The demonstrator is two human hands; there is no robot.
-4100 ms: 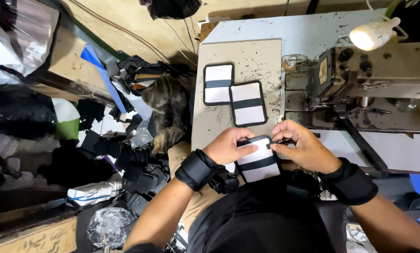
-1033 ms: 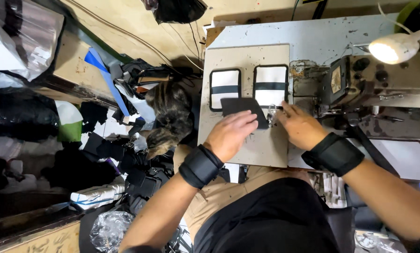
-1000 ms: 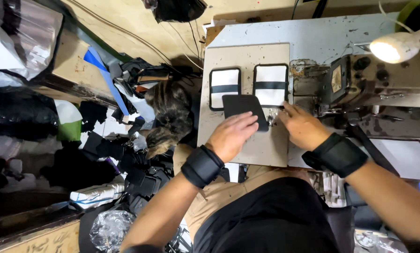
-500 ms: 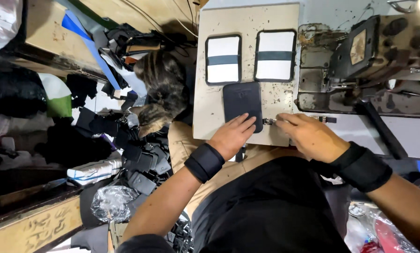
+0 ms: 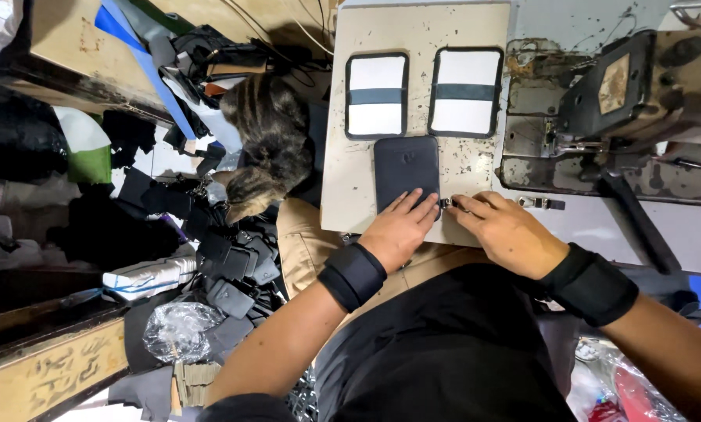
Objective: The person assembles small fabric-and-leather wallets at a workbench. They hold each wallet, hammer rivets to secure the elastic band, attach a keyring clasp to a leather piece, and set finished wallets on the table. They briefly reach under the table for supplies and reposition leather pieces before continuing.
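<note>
Two hands: both rest on the pale speckled board counter [image 5: 350,195], wrists in black bands
Left hand [image 5: 397,230]: fingers [image 5: 413,205] lie flat and spread, pressing down the near edge of the dark navy rectangular leather pouch [image 5: 406,173]; open, not gripping
Right hand [image 5: 507,234]: fingers [image 5: 469,205] drawn together on a small metal piece [image 5: 446,204] at the near right corner of the pouch, just beside the left fingertips; it looks like a pinch, but the piece is too small to tell what it is
Dark pouch: flat on the counter, its near end under the left fingers, the rest stretching away beyond them
Beyond the fingertips: two white rectangular panels with dark edging and a grey band across the middle, one left [image 5: 376,95] and one right [image 5: 464,91], side by side, just past the far end of the pouch and apart from both hands
Right of the right-hand fingers: a worn grey industrial sewing machine [image 5: 624,101], near but not touched
Left of the left hand: a striped tabby cat [image 5: 264,148] just beside the counter edge, above a heap of dark leather offcuts [image 5: 233,266] on the floor
</note>
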